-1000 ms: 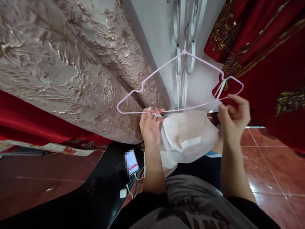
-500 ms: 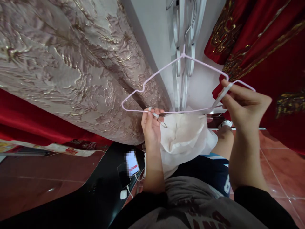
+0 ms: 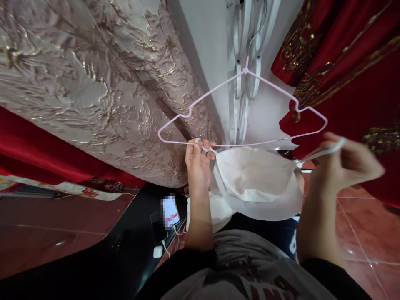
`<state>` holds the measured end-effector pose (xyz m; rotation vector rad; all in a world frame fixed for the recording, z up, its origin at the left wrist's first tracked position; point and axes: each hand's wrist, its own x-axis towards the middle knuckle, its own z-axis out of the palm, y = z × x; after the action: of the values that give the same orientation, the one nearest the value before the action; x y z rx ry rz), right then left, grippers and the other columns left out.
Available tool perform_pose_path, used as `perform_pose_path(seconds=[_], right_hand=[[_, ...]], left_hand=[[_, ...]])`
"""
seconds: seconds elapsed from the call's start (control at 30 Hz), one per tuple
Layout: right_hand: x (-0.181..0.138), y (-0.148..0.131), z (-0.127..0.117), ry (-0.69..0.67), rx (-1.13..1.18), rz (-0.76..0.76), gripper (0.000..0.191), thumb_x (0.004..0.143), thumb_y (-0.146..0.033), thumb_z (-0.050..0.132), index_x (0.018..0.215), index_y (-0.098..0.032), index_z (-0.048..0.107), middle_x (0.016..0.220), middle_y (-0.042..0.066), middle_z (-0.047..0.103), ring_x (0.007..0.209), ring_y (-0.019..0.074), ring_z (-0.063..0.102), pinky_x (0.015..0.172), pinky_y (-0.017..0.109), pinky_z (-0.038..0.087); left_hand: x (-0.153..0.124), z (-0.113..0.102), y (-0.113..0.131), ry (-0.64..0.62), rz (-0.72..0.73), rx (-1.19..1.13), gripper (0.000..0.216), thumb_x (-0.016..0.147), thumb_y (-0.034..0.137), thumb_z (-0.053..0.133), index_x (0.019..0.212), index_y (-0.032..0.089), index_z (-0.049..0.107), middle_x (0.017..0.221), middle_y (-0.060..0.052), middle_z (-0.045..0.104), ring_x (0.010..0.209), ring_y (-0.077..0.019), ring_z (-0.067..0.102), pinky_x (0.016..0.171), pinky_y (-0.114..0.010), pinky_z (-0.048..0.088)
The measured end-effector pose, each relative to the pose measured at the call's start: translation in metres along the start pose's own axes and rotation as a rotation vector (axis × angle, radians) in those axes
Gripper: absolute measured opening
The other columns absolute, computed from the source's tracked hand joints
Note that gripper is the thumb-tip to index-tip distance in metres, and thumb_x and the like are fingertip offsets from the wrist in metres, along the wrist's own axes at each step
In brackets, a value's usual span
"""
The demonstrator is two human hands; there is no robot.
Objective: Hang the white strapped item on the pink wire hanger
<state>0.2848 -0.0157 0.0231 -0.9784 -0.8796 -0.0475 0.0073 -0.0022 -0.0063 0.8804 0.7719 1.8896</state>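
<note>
A pale pink wire hanger [image 3: 218, 90] hangs by its hook in front of a white wall. Below its bottom bar hangs a white cloth garment [image 3: 256, 183] with thin straps. My left hand [image 3: 197, 160] is closed, pinching one strap against the hanger's bottom bar near its left end. My right hand [image 3: 346, 164], blurred by motion, is closed on the other strap [image 3: 318, 153], which is pulled out to the right, clear of the hanger's right end.
A pale gold-patterned fabric [image 3: 93, 83] hangs at the left, red embroidered cloth [image 3: 353, 83] at the right. A black seat [image 3: 125, 254] below holds a phone [image 3: 170, 212] on a white charger cable. The floor is red tile [image 3: 368, 233].
My right hand has drawn the strap off the hanger's right shoulder and moved right and down. The white garment has spread wider. My left hand has stayed at the bar.
</note>
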Motion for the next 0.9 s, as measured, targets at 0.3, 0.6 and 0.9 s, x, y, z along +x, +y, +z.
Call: perform_pose_path(seconds=[0.3,0.6,0.9], right_hand=[[-0.031,-0.011,0.02,-0.728,-0.082,0.261,0.031,0.098,-0.054,0.084,0.102,-0.024,0.09,0.061,-0.005,0.057,0.055,0.0101,0.044,0.052,0.025,0.036],[-0.039,-0.009,0.016,-0.765,-0.011,0.304,0.03,0.105,-0.056,0.077,0.108,-0.026,0.08,0.058,-0.009,0.044,0.051,0.0089,0.033,0.052,0.028,0.027],[-0.041,-0.006,0.019,-0.826,0.139,0.434,0.029,0.102,-0.053,0.081,0.112,-0.027,0.073,0.064,-0.007,0.055,0.052,0.0105,0.044,0.052,0.028,0.034]], left_hand=[[-0.004,-0.006,0.002,0.006,-0.008,0.021,0.036,0.097,0.054,0.091,0.102,0.024,0.073,0.094,-0.006,0.076,0.101,-0.0231,0.085,0.053,-0.019,0.047],[0.028,-0.064,0.028,0.248,0.445,0.35,0.025,0.102,0.012,0.068,0.113,0.033,0.075,0.137,0.0,0.086,0.131,-0.026,0.081,0.072,-0.027,0.055],[0.056,-0.039,0.083,0.007,0.429,0.579,0.017,0.099,0.031,0.091,0.114,0.024,0.093,0.109,-0.003,0.089,0.087,-0.0215,0.079,0.072,-0.037,0.052]])
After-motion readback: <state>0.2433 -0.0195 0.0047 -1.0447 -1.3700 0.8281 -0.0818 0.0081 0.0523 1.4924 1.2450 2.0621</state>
